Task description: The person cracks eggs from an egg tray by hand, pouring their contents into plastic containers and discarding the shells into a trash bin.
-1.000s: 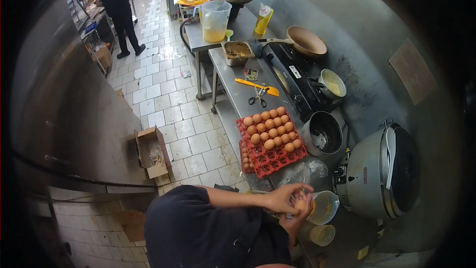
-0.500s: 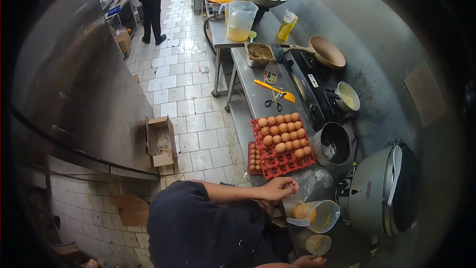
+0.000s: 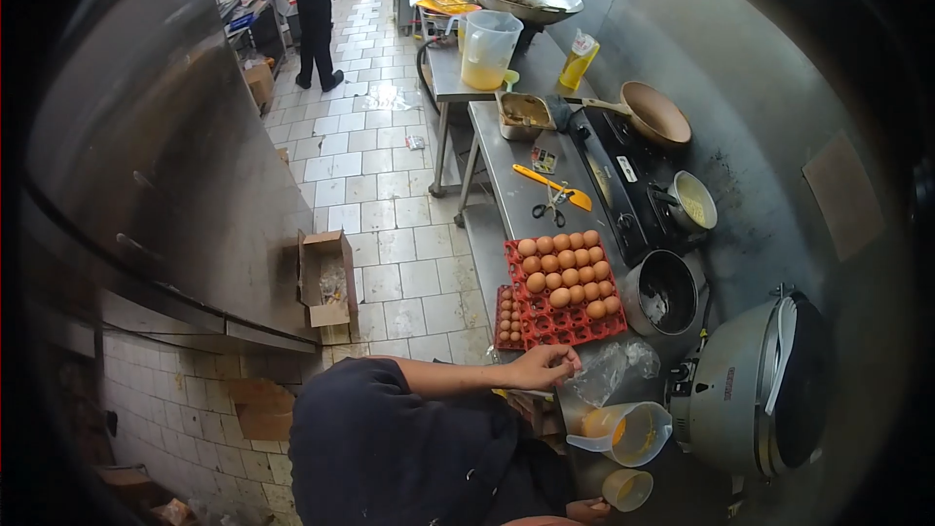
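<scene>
My left hand (image 3: 545, 367) hovers at the counter's front edge, between the egg tray and a large jug. Its fingers are curled together; whether anything is in them is hidden. Low in the view, my right hand (image 3: 588, 510) is beside a small plastic cup (image 3: 626, 490), its fingers mostly hidden and contact with the cup unclear. The clear jug (image 3: 643, 432) holds orange-yellow egg liquid. A crumpled plastic bag (image 3: 609, 370) lies just past my left hand. Brown eggs (image 3: 573, 271) fill much of a red egg tray (image 3: 545, 329), with bare cups along its near side.
A rice cooker (image 3: 730, 385) and a dark pot (image 3: 664, 292) stand behind. Farther along are an orange spatula (image 3: 555, 185), scissors (image 3: 551, 206), a gas stove (image 3: 623, 185), a frying pan (image 3: 654, 112) and another jug (image 3: 490, 49). A cardboard box (image 3: 327, 280) sits on the floor; a person (image 3: 312, 19) stands far off.
The view has shifted, so the counter's things appear slightly farther right and lower. My right hand has drawn left, from below the small cup to its side. My left hand stays curled.
</scene>
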`<action>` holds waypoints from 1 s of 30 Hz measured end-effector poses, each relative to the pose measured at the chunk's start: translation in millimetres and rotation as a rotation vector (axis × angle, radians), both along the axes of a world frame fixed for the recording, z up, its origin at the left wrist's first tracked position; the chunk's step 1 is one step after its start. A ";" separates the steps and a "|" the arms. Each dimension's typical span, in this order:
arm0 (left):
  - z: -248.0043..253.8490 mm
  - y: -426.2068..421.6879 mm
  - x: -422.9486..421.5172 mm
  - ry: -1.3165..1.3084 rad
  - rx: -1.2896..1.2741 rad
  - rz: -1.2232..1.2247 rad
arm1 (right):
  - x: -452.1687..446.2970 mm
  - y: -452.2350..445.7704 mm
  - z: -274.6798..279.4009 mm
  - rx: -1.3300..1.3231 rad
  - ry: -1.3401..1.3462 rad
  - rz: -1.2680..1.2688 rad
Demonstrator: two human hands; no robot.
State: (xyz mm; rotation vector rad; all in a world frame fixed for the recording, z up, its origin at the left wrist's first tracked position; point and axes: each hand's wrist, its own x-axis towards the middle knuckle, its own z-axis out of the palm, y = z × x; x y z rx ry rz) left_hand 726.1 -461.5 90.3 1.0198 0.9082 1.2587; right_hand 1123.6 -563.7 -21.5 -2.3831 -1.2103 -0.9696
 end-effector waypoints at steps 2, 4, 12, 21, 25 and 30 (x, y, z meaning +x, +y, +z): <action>-1.8 -1.4 -3.9 0.017 0.001 -0.026 | -0.4 1.3 -2.0 -0.010 -0.024 0.012; -8.9 -2.2 -6.8 0.033 -0.026 -0.025 | 0.5 1.0 -3.2 -0.019 -0.052 0.018; -14.8 -5.2 -13.0 0.053 -0.039 0.033 | 7.0 -0.6 -16.3 -0.043 -0.177 0.011; 170.7 6.6 -164.3 0.535 0.765 0.951 | -15.5 -10.4 -2.0 -0.105 -0.283 -0.097; 362.9 -107.8 -199.3 0.065 1.582 0.624 | -14.5 -14.1 -5.9 0.027 0.013 0.027; 452.8 -165.1 -155.7 0.577 1.918 0.278 | 22.4 -6.5 -59.9 0.179 0.391 0.106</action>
